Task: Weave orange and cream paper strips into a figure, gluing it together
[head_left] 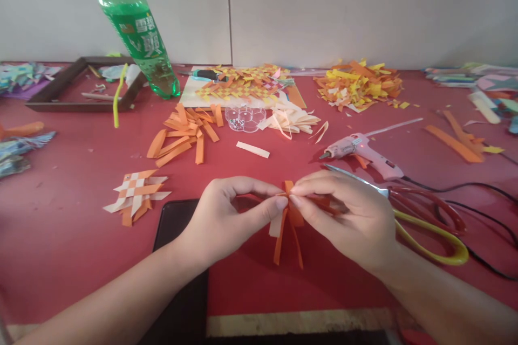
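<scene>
Both of my hands pinch a small bundle of orange and cream paper strips [297, 214] above the red table. My left hand [226, 221] grips it from the left between thumb and index finger. From the other side, the thumb and fingertips of my right hand [348, 210] close on it. Several strip ends hang down below my fingertips; the join itself is mostly hidden. A woven orange-and-cream paper piece [137, 191] lies to the left. Just beyond my hands rests a single cream strip [253, 149], with loose orange strips [186, 132] and cream strips [293, 118] behind it.
A pink glue gun [364, 152] and scissors with red and yellow handles [437, 250] lie at right, cords trailing. A black flat object [178, 226] is under my left arm. Behind stand a green bottle [137, 38], a dark frame [60, 83] and a heap of yellow-orange scraps [360, 85].
</scene>
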Motion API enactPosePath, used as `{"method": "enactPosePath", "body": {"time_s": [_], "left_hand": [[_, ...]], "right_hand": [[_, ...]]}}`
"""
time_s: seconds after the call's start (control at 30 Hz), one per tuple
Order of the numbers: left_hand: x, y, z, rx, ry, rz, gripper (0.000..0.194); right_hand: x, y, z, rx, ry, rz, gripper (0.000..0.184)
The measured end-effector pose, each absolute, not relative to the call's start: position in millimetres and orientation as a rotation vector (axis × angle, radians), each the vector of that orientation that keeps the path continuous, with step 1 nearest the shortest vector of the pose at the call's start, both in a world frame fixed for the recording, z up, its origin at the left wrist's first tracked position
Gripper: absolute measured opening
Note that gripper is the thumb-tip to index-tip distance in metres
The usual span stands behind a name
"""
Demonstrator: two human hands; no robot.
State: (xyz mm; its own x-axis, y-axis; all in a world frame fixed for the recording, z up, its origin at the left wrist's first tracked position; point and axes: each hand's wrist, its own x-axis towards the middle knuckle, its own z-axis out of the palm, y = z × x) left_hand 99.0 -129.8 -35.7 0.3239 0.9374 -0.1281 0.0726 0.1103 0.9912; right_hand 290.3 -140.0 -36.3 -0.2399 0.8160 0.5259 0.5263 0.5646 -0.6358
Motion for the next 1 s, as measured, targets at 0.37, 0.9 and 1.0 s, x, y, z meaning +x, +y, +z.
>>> {"method": "enactPosePath", "body": {"time_s": [0.37,0.9,1.0], "left_hand": [[98.3,-130.6,-37.3,1.389,1.092,0.85,0.014],[97.9,-133.0,-36.8,1.414,1.07,0.849,0.012],[98.1,-134.2,-36.8,1.346,1.024,0.847,0.013]], "right_hand": [[290.1,-140.2,-33.7,-1.104,-1.876,0.466,0.009],[290.5,-139.4,-36.0,-1.158,-1.838,0.576,0.008],[291.4,-139.3,-36.9,-1.158,-1.842,0.516,0.008]]}}
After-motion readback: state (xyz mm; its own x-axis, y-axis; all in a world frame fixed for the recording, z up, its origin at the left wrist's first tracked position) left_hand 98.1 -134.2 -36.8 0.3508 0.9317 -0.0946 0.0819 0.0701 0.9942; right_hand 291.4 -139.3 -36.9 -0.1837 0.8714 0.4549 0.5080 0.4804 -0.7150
